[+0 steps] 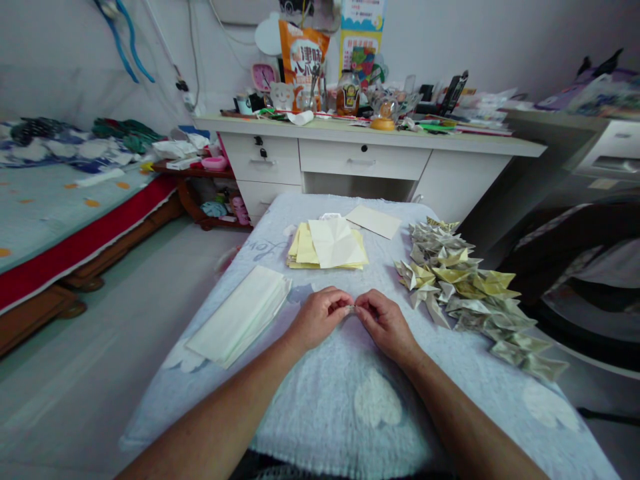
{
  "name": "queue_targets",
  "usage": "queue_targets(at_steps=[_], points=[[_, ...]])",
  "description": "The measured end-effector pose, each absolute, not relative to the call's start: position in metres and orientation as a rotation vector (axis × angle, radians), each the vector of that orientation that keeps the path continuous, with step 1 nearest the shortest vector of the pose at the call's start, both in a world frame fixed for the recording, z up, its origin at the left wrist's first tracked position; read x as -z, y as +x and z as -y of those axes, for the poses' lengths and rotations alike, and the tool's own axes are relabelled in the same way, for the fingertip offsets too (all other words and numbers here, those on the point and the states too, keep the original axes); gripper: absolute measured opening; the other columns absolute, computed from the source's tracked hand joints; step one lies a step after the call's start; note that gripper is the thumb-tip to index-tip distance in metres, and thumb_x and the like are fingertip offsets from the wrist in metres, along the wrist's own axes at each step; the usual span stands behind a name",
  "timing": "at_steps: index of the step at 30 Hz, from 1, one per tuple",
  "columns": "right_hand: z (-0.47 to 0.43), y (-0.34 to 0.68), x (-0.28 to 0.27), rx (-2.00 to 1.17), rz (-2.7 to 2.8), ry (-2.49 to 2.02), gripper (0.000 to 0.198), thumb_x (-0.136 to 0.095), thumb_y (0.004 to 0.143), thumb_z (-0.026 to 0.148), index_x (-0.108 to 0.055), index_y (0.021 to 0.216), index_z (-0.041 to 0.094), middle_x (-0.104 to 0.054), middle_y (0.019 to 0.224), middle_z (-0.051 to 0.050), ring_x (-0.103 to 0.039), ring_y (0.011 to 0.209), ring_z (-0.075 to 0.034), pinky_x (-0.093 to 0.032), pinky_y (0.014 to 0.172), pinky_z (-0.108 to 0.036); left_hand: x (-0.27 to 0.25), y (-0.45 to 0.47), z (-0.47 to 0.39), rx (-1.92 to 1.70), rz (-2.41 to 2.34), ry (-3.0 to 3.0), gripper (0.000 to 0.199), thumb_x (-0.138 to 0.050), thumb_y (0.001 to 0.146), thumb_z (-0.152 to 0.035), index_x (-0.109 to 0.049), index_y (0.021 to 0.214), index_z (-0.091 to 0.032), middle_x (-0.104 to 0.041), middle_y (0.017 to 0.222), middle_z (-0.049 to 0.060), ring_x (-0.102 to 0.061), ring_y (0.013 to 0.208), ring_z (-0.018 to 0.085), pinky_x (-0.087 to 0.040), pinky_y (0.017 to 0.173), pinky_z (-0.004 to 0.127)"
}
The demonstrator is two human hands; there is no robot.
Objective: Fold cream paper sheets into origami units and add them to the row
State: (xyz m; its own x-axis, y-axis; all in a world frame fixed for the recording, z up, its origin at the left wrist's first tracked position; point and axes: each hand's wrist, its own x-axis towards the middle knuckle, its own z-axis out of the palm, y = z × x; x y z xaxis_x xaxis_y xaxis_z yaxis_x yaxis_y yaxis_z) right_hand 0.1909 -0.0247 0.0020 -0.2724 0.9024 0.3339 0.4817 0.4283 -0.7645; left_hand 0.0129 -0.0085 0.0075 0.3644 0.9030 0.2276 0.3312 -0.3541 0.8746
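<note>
Over the middle of the cloth-covered table, my left hand point(325, 313) and my right hand point(383, 323) meet fingertip to fingertip. Both are closed in a pinch on a small, pale folded paper point(351, 309), mostly hidden by the fingers. Beyond them lies a stack of yellowish paper sheets point(303, 248), topped by a creased white sheet point(337, 243). To the left rests a pile of long white paper point(240, 313). A heap of pointed folded-paper pieces point(460, 287), grey and yellow, spreads along the right side.
A pale card point(374, 221) lies at the table's far end. Behind stands a white desk point(363, 157) crowded with a jar point(349, 93), an orange snack bag point(303, 63) and other items. A bed point(75, 200) is at left, a washing machine point(595, 280) at right.
</note>
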Motion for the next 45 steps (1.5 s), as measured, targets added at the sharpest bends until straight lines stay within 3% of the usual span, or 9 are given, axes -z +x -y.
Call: queue_targets(at_steps=[13,24,27,30,34,40,45], points=[[0.025,0.193,-0.004,-0.58,1.875,-1.265,0.01,-0.048,0.087,0.019,-0.052,0.078,0.019,-0.053,0.071,0.0,-0.049,0.066,-0.014,-0.036,0.061,-0.025,-0.008,0.012,0.005,-1.065,-1.065,1.811,0.009,-0.054,0.083,-0.021,-0.061,0.078,-0.017,-0.06,0.086,0.003,-0.056,0.085,0.015,-0.042,0.079,0.025],[0.025,0.189,-0.004,-0.547,1.758,-1.277,0.011,-0.045,0.088,0.018,-0.049,0.078,0.02,-0.05,0.072,0.0,-0.048,0.067,-0.015,-0.037,0.062,-0.027,0.001,0.016,0.004,-1.035,-1.111,1.442,0.019,-0.053,0.086,-0.034,-0.058,0.085,-0.016,-0.055,0.057,-0.004,-0.049,0.05,0.008,-0.035,0.051,0.019],[0.025,0.189,-0.005,-0.518,1.785,-1.283,0.011,-0.045,0.088,0.017,-0.049,0.078,0.02,-0.05,0.073,0.0,-0.047,0.068,-0.015,-0.036,0.063,-0.027,0.003,0.018,0.005,-1.004,-1.067,1.388,0.022,-0.052,0.087,-0.038,-0.055,0.087,-0.016,-0.061,0.064,-0.001,-0.057,0.052,0.009,-0.034,0.046,0.017],[0.025,0.189,-0.004,-0.489,1.808,-1.288,0.011,-0.045,0.088,0.016,-0.048,0.078,0.02,-0.05,0.073,0.0,-0.047,0.067,-0.015,-0.035,0.061,-0.027,0.003,0.02,0.004,-1.003,-0.994,1.328,0.022,-0.054,0.085,-0.038,-0.051,0.085,-0.016,-0.064,0.08,0.003,-0.065,0.065,0.013,-0.043,0.049,0.018],[0.026,0.189,-0.003,-0.445,1.889,-1.246,0.012,-0.043,0.089,0.015,-0.047,0.079,0.021,-0.049,0.074,-0.001,-0.047,0.07,-0.016,-0.036,0.063,-0.027,0.002,0.02,0.004,-0.991,-0.958,1.315,0.021,-0.058,0.082,-0.035,-0.05,0.083,-0.016,-0.062,0.079,0.002,-0.064,0.07,0.013,-0.051,0.06,0.023],[0.028,0.187,-0.002,-0.43,1.975,-1.203,0.014,-0.041,0.091,0.016,-0.05,0.081,0.021,-0.051,0.077,-0.002,-0.049,0.074,-0.016,-0.038,0.066,-0.027,0.006,0.021,0.003,-0.971,-0.996,1.343,0.025,-0.063,0.077,-0.032,-0.053,0.095,-0.016,-0.062,0.088,0.002,-0.06,0.068,0.01,-0.048,0.06,0.022],[0.029,0.185,-0.004,-0.417,2.022,-1.18,0.015,-0.041,0.092,0.016,-0.05,0.082,0.021,-0.051,0.077,-0.003,-0.049,0.075,-0.017,-0.039,0.067,-0.028,0.011,0.022,0.001,-0.959,-1.062,1.489,0.012,-0.059,0.078,-0.028,-0.055,0.081,-0.017,-0.055,0.069,-0.004,-0.051,0.059,0.008,-0.039,0.055,0.02]])
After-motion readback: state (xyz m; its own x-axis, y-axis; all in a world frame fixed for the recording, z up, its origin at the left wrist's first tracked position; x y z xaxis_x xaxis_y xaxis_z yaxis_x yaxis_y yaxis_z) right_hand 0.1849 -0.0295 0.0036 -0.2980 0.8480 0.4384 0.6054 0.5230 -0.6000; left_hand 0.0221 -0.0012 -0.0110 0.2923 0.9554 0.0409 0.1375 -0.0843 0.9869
